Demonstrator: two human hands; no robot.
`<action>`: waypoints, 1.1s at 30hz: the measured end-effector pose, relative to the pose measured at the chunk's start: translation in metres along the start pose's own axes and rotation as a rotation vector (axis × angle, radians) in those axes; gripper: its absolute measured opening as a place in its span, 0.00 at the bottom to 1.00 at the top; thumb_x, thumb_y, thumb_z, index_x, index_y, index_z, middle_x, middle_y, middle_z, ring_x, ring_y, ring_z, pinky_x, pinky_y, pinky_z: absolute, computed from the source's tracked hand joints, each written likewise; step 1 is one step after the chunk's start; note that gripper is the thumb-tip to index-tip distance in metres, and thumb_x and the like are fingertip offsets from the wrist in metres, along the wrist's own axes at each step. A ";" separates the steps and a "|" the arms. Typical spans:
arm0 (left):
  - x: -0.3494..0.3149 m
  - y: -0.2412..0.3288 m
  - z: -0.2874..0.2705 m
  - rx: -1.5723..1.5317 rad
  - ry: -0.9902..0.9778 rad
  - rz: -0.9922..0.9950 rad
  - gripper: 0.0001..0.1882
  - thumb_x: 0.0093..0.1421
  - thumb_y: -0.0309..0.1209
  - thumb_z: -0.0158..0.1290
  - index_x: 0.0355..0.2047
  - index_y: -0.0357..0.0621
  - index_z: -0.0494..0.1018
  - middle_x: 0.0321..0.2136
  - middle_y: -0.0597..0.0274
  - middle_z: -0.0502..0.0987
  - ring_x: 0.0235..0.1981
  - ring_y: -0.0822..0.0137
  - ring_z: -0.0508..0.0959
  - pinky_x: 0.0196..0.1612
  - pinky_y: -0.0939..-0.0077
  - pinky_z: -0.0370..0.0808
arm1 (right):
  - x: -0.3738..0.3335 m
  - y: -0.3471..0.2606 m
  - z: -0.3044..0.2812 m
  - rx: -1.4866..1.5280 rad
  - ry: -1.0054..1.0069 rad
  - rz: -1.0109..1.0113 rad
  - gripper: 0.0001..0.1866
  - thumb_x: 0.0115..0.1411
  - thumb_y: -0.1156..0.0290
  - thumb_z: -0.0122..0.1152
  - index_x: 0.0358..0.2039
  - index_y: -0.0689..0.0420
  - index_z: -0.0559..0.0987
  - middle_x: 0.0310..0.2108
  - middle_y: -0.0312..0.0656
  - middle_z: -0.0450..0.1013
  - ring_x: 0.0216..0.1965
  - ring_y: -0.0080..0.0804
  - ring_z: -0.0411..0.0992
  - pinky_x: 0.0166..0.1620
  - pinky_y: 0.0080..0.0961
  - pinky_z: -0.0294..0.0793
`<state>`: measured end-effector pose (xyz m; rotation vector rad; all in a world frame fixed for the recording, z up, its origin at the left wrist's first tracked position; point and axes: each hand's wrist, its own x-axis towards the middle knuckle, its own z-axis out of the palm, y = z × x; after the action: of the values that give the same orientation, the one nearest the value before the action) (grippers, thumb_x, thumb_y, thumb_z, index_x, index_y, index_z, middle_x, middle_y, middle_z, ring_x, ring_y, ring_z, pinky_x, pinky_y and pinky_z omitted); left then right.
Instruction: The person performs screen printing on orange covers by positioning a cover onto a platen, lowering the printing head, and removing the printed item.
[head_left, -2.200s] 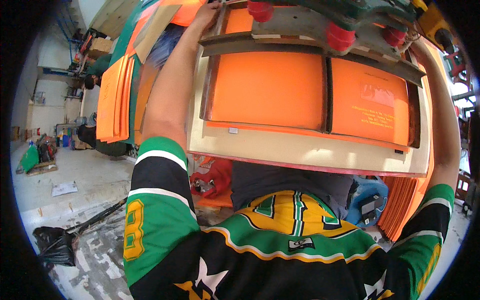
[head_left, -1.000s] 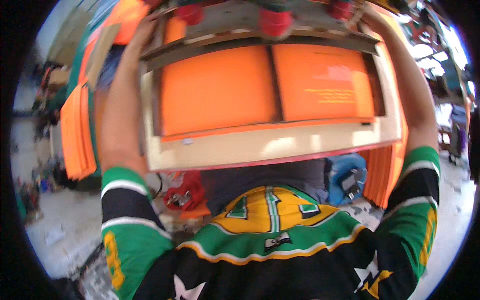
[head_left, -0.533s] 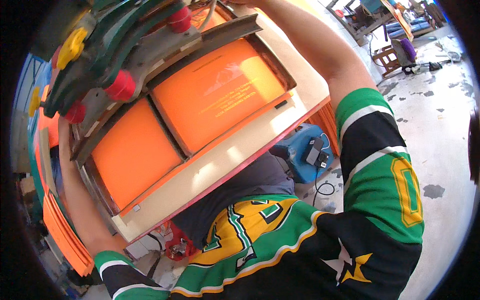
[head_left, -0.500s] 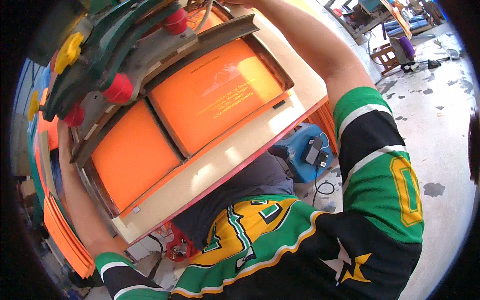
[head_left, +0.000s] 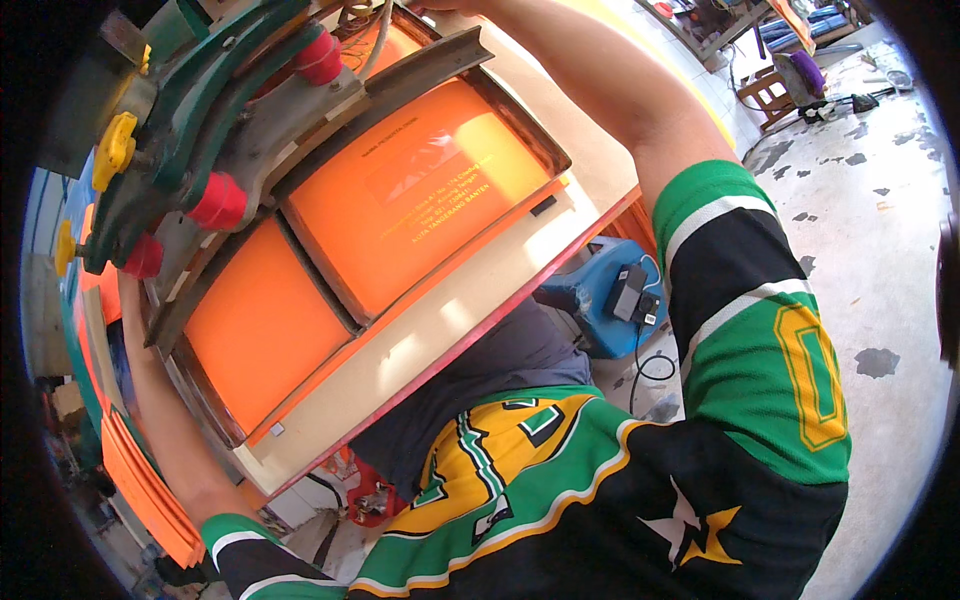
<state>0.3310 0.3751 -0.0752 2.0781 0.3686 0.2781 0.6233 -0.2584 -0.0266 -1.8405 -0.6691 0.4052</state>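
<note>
A dark metal frame [head_left: 322, 272] with a dividing bar lies over orange sheets [head_left: 410, 190] on a cream board [head_left: 410, 360] in front of me. Print shows on the larger panel; the smaller one is plain. Above the frame's far side sits a dark green metal assembly [head_left: 235, 110] with red-wrapped posts. My right arm reaches over the board's far right side; only part of my right hand [head_left: 448, 6] shows at the top edge, its fingers out of sight. On the left my forearm passes alongside the frame, and the machine hides my left hand.
Stacked orange sheets [head_left: 150, 495] stand at the lower left. Yellow knobs [head_left: 116, 150] jut from the machine. Below the board's right end is a blue stool-like object [head_left: 600, 305] with a black adapter [head_left: 628, 292] and cable on it. A purple roll [head_left: 800, 75] lies farther off.
The machine and frame sit slightly farther left and lower in the picture. Both arms keep nearly the same pose.
</note>
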 end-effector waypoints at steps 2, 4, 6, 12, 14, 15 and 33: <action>0.000 0.000 0.000 0.000 -0.003 0.004 0.19 0.66 0.32 0.44 0.54 0.42 0.74 0.44 0.58 0.80 0.44 0.65 0.77 0.49 0.71 0.73 | -0.002 -0.003 0.000 -0.023 0.018 0.031 0.12 0.53 0.71 0.67 0.37 0.62 0.81 0.34 0.40 0.77 0.35 0.29 0.73 0.38 0.31 0.73; 0.001 0.001 -0.003 0.004 0.001 0.003 0.19 0.66 0.32 0.44 0.54 0.42 0.74 0.44 0.58 0.80 0.44 0.65 0.77 0.49 0.71 0.73 | -0.004 -0.008 0.004 -0.042 0.031 0.059 0.13 0.52 0.71 0.67 0.38 0.62 0.81 0.35 0.41 0.78 0.36 0.29 0.74 0.39 0.31 0.74; -0.001 0.000 -0.002 0.003 0.002 0.006 0.19 0.66 0.32 0.44 0.54 0.42 0.74 0.44 0.59 0.80 0.44 0.66 0.77 0.48 0.71 0.73 | -0.007 -0.015 0.007 -0.245 0.120 0.153 0.16 0.52 0.69 0.69 0.40 0.61 0.81 0.36 0.41 0.78 0.37 0.30 0.74 0.39 0.32 0.74; -0.002 -0.001 0.001 0.001 0.003 0.008 0.19 0.66 0.32 0.44 0.54 0.42 0.74 0.44 0.59 0.79 0.44 0.66 0.77 0.48 0.71 0.73 | -0.016 -0.019 0.010 -0.041 -0.001 -0.086 0.18 0.52 0.67 0.71 0.43 0.59 0.80 0.35 0.40 0.78 0.36 0.30 0.74 0.38 0.32 0.74; -0.003 0.000 0.002 0.003 0.004 0.010 0.19 0.66 0.32 0.44 0.54 0.42 0.74 0.44 0.59 0.79 0.43 0.66 0.77 0.48 0.71 0.73 | -0.015 -0.018 0.009 -0.061 0.019 -0.085 0.18 0.53 0.67 0.70 0.43 0.59 0.80 0.35 0.40 0.78 0.36 0.30 0.74 0.38 0.32 0.74; -0.004 0.000 0.001 0.004 0.007 0.006 0.19 0.66 0.32 0.44 0.54 0.42 0.74 0.44 0.59 0.79 0.43 0.66 0.77 0.48 0.71 0.73 | -0.015 -0.017 0.011 -0.080 0.035 -0.085 0.18 0.53 0.68 0.70 0.43 0.59 0.79 0.35 0.40 0.78 0.36 0.30 0.74 0.37 0.32 0.74; -0.019 0.003 0.001 0.001 0.026 0.001 0.18 0.66 0.31 0.44 0.53 0.41 0.74 0.43 0.60 0.79 0.43 0.67 0.77 0.47 0.73 0.73 | -0.007 -0.012 0.002 -0.442 0.170 0.241 0.17 0.49 0.62 0.68 0.28 0.65 0.81 0.26 0.45 0.75 0.27 0.34 0.71 0.31 0.37 0.69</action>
<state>0.3146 0.3661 -0.0744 2.0777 0.3831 0.3063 0.6136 -0.2583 -0.0166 -2.3586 -0.4426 0.2639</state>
